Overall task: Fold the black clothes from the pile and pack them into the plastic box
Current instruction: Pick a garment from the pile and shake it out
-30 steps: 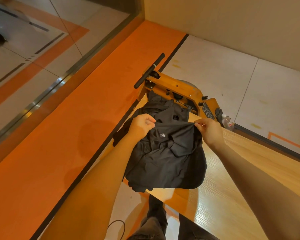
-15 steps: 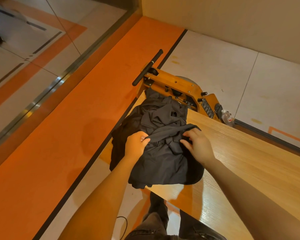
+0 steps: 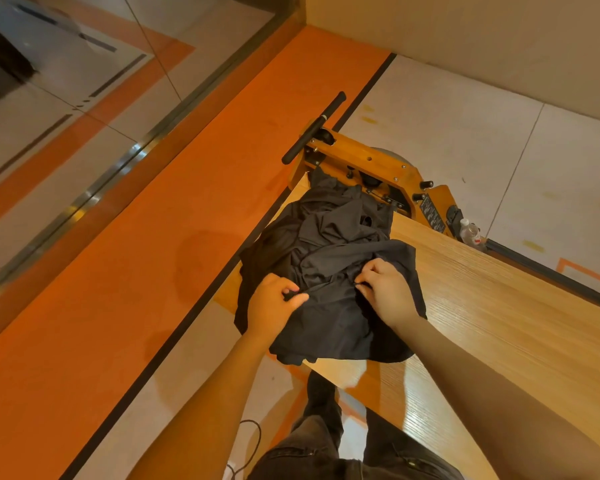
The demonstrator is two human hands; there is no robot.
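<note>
Black clothes [image 3: 329, 271], soft and crumpled, lie in a heap on the near left corner of the long light wooden table [image 3: 499, 306], and part of the heap hangs over the table's left edge.

From the head camera, both hands are on the heap. The left hand [image 3: 274, 303] has its fingers curled, and its thumb and fingers pinch a fold of the dark cloth. The right hand [image 3: 387, 289], just beside it, pinches the same ridge of cloth with its fingertips. The two hands are close together, with a tight little line of cloth between them.

To do this step well, I think each hand should keep hold of one edge of only one piece, and not grab two layers at once. Then the hands can move apart so the cloth goes flat on the table. The part hanging off the left edge may pull the heap down, so it is best to bring the piece toward the middle of the table first. Smooth it before making each fold.

No plastic box shows anywhere in this view, so what is in it cannot be told. Past the far end of the heap stands an orange wooden machine with a black bar handle [image 3: 361, 161]. Beside that machine, on the floor, is what looks like a small clear plastic bottle [image 3: 469, 232], though it is too small to be sure.
</note>
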